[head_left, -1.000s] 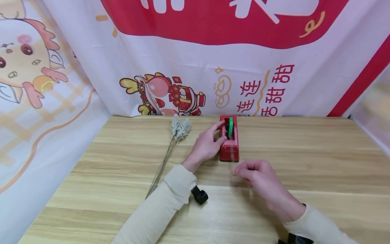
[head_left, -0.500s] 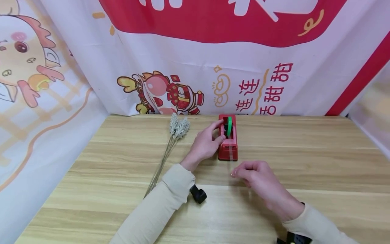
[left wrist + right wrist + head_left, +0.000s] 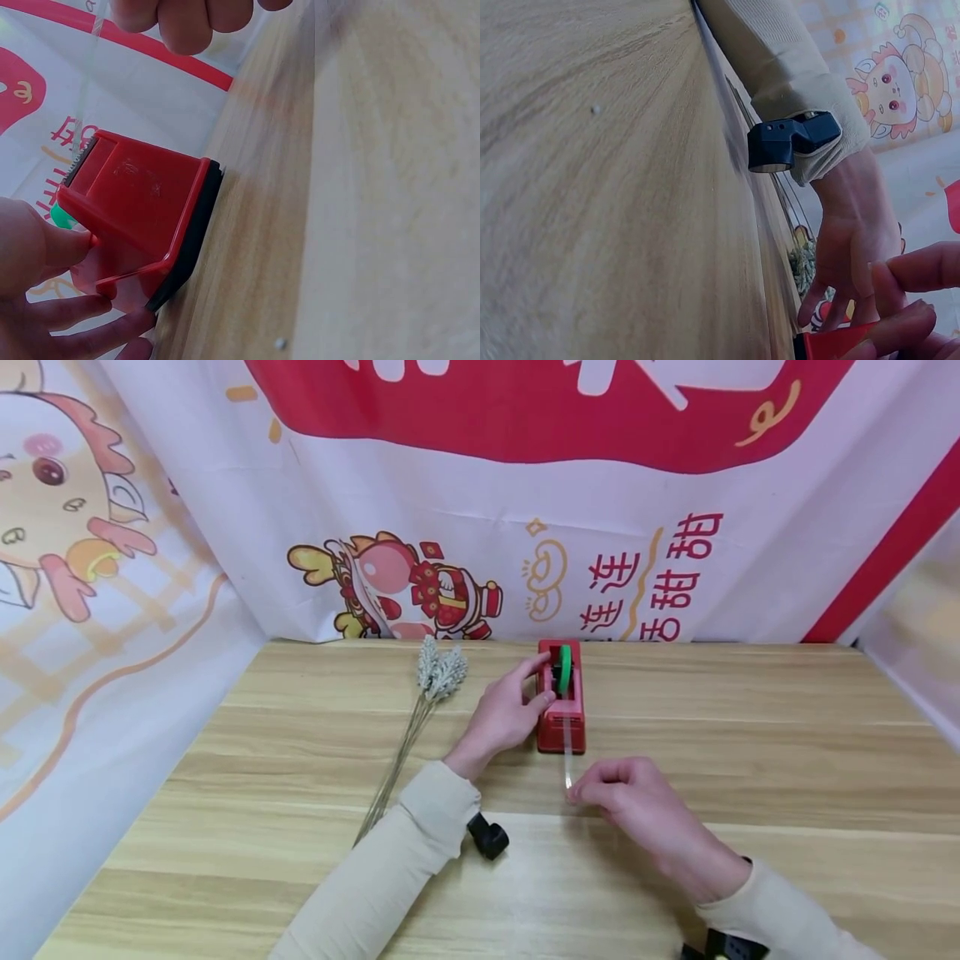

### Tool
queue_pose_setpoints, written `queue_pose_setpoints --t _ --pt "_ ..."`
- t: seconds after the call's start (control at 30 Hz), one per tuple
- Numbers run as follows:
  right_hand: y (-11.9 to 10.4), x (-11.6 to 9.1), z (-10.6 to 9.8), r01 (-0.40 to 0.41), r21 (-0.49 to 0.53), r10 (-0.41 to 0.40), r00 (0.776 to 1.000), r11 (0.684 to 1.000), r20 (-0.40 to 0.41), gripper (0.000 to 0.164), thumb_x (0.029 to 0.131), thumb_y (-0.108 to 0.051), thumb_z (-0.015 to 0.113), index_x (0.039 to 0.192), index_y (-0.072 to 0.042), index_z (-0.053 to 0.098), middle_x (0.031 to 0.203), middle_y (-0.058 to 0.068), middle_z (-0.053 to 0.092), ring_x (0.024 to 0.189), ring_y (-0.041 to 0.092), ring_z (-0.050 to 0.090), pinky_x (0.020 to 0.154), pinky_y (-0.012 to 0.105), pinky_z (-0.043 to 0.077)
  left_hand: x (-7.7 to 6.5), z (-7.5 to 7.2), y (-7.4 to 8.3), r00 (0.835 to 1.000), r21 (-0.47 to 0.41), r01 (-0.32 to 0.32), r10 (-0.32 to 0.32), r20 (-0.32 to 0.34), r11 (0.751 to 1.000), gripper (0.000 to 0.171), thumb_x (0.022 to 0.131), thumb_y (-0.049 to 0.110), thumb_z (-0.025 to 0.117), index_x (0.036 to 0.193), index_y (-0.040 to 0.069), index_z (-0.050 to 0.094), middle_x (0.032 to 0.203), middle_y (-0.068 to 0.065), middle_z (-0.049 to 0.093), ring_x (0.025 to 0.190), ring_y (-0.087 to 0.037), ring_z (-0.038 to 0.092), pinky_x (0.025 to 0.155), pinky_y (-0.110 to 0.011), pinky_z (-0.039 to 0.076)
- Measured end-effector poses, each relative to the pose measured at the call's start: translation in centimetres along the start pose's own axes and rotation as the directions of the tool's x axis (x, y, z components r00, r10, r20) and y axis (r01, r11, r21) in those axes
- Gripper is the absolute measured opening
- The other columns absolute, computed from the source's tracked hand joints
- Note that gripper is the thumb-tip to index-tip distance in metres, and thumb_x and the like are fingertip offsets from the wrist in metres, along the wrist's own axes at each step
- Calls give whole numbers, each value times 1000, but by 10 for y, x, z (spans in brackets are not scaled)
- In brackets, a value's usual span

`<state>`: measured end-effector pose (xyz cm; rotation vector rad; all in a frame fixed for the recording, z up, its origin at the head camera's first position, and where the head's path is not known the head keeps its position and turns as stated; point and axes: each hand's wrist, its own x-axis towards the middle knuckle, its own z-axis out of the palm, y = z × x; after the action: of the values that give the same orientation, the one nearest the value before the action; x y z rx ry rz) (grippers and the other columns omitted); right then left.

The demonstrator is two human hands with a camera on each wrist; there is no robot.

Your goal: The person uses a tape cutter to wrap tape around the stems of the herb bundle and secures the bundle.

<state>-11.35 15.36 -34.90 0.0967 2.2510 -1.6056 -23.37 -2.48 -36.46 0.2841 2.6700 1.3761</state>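
The tape dispenser [image 3: 146, 199] appears to be made of smooth, glossy plastic, lightly scratched. The tape strip [image 3: 567, 767] is seen as clear, shiny film. The surface [image 3: 240, 810] is marked with wood grain and smoothly finished. The backdrop [image 3: 457, 497] and the sleeve [image 3: 784, 71] are made of matt cloth, the sleeve finely ribbed.

Red tape dispenser [image 3: 829, 343] cut off by the right wrist view's bottom edge

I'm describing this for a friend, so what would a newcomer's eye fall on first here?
Probably the red tape dispenser with its bright green ring, at the back of the table, the left hand touching its side. Next, perhaps, the clear tape strip running from its front to the right hand, which pinches the end. Pale dried stems lie to the dispenser's left.
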Motion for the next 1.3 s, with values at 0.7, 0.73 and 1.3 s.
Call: queue_pose_setpoints --t 0.7,0.73,1.3 --pt "-3 -4 -2 3 -3 -3 1000 1000 8 18 96 -18 70 97 -2 79 85 0 66 85 20 51 70 31 44 -2 -1 2 1000 12 5 -5 -2 1000 59 109 32 61 162 42 39 169 5 44 159 -26 38 126 -52 35" --pt "-3 -4 -3 1 -6 -1 1000 1000 8 18 96 -18 70 97 -2 79 85 0 66 85 20 51 71 31 44 -2 -1 2 1000 13 6 -6 -1 1000 59 109 32 61 162 42 39 169 5 44 159 -26 38 126 -52 36" --pt "-17 -17 -9 62 13 -61 996 998 -61 20 98 -16 67 105 -2 79 106 -3 78 99 10 61 84 30 53 -14 -18 13 991 138 33 -14 -134 990 44 105 39 67 149 37 60 130 -1 74 96 -19 68 74 -34 53"
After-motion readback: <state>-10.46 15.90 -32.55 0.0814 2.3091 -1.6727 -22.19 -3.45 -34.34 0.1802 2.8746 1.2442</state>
